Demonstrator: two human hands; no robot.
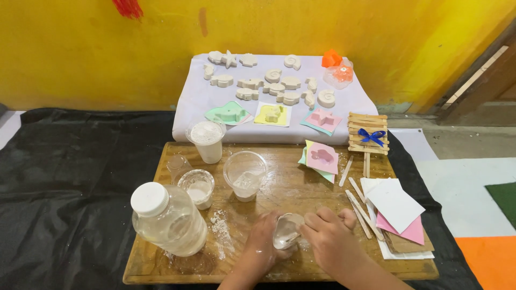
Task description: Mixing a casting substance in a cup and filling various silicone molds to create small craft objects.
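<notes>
L hand (262,234) & R hand (329,240) both grip small clear plastic mould (286,231) over floury wooden worktop (301,188), nr clear water bottle w/ white cap (167,219).

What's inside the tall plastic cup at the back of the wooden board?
The tall plastic cup is filled nearly to the rim with white powder. Its cloudy wall and the powder itself hide whatever may lie deeper down.
</notes>
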